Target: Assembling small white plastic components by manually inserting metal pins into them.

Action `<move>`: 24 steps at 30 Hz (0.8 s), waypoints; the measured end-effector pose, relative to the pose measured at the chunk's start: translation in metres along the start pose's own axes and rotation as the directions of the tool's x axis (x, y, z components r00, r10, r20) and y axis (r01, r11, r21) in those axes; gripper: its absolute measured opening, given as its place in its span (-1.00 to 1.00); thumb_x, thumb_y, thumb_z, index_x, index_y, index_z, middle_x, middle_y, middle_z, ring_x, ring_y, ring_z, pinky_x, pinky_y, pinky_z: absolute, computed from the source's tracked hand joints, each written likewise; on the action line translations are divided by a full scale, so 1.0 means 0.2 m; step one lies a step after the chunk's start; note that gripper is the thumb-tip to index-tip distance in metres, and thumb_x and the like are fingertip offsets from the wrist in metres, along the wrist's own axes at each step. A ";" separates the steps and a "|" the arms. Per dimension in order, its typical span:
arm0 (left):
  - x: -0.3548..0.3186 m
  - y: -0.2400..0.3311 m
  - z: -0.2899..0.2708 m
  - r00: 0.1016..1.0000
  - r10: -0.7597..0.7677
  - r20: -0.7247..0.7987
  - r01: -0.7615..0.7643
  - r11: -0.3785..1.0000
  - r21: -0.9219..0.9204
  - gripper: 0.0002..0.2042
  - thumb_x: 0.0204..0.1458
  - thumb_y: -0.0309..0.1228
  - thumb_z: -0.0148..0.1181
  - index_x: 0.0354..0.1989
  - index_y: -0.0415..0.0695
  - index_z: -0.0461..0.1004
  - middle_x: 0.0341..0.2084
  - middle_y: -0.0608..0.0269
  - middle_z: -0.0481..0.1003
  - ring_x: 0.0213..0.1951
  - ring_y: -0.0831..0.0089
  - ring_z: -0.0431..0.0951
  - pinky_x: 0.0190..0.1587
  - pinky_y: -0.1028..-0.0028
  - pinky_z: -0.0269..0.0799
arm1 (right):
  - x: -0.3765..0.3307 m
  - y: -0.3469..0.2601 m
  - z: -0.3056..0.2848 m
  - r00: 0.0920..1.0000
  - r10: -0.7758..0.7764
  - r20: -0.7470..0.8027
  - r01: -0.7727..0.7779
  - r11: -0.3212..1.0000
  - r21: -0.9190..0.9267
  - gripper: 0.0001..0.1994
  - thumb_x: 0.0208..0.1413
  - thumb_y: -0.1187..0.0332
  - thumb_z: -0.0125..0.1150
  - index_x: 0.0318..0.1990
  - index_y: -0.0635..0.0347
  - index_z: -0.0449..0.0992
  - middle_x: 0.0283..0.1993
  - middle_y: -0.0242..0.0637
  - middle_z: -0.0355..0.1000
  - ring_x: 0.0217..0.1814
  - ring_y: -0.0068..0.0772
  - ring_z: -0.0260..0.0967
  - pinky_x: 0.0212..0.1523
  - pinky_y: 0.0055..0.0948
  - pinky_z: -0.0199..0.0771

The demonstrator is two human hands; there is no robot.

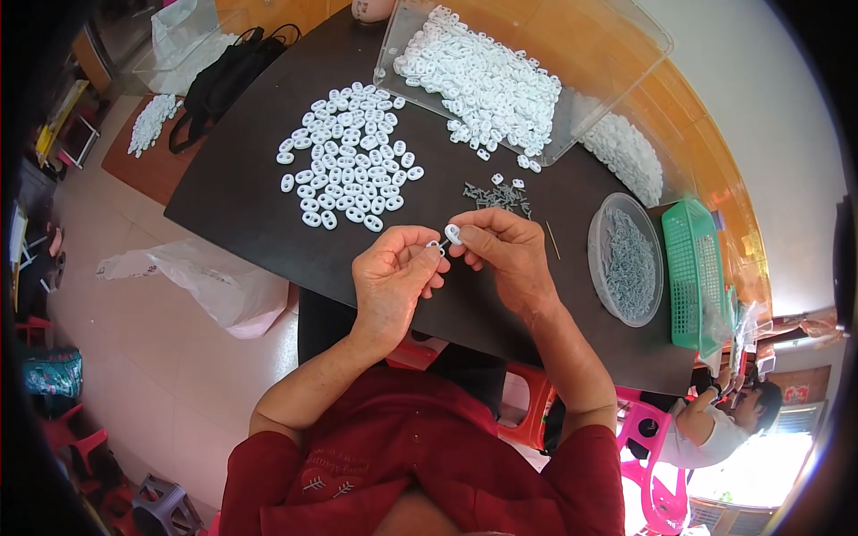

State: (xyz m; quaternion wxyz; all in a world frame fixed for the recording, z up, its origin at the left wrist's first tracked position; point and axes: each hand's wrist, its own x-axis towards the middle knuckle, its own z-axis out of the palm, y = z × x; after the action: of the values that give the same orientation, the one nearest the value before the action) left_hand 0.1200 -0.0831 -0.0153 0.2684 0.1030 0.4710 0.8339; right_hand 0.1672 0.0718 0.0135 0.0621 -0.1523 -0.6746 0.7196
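Note:
Over the near edge of the dark table (237, 192), my two hands meet at the fingertips. My left hand (393, 284) is closed, pinching a small white piece with holes (436, 247) between thumb and fingers. Just beside it, my right hand (511, 261) grips a white oval piece with holes (453, 234). A thin dark part seems to run between the two pieces, too small to make out. Many similar white oval pieces (362, 177) lie spread beyond my left hand. Past my right hand lies a small heap of grey screw-like parts (498, 196).
A clear bin (617, 40) of smaller white pieces lies tipped at the back. To the right are a thin stick (553, 239), a round tub (596, 277) of grey parts and a green basket (686, 308). Another person (715, 438) sits at far right. A plastic bag (228, 286) hangs at left.

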 end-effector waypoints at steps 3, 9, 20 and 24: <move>0.00 0.00 0.00 1.000 -0.010 -0.002 0.010 1.000 0.014 -0.87 0.06 -0.55 0.05 -0.22 -0.27 0.40 -0.52 0.28 0.47 -0.56 0.69 0.41 -0.56 0.72 0.26 | 0.00 0.00 0.01 1.000 -0.018 0.007 0.018 1.000 -0.016 -0.85 0.05 0.45 0.14 -0.23 0.30 0.52 -0.44 -0.36 0.47 -0.46 -0.69 0.35 -0.47 -0.71 0.28; 0.00 0.00 0.00 1.000 -0.017 -0.009 0.017 0.999 0.043 -0.87 0.06 -0.55 0.05 -0.22 -0.25 0.41 -0.52 0.31 0.46 -0.55 0.70 0.40 -0.56 0.73 0.24 | 0.00 0.00 0.01 0.999 -0.045 0.000 0.044 0.995 -0.093 -0.86 0.06 0.45 0.14 -0.24 0.28 0.53 -0.46 -0.40 0.48 -0.46 -0.72 0.34 -0.48 -0.73 0.28; -0.01 -0.01 0.00 1.000 0.000 -0.026 0.002 0.998 0.065 -0.88 0.06 -0.55 0.04 -0.22 -0.22 0.42 -0.51 0.33 0.48 -0.54 0.74 0.39 -0.56 0.75 0.21 | -0.01 0.00 0.04 0.988 -0.149 0.025 0.151 0.973 -0.176 -0.86 0.07 0.47 0.12 -0.22 0.28 0.52 -0.44 -0.42 0.47 -0.43 -0.73 0.33 -0.44 -0.74 0.29; -0.01 -0.01 0.01 1.000 0.010 -0.029 -0.008 0.998 0.067 -0.87 0.06 -0.56 0.04 -0.21 -0.23 0.41 -0.50 0.33 0.48 -0.54 0.74 0.39 -0.54 0.74 0.24 | -0.02 0.01 0.05 0.981 -0.193 0.022 0.194 0.960 -0.200 -0.87 0.07 0.49 0.11 -0.23 0.29 0.53 -0.42 -0.43 0.46 -0.41 -0.74 0.33 -0.43 -0.73 0.29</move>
State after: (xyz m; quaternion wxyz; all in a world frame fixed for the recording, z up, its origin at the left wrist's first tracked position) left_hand 0.1235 -0.0820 -0.0166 0.2541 0.1015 0.5021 0.8204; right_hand 0.1681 0.0611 0.0132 0.1156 -0.0902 -0.7557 0.6383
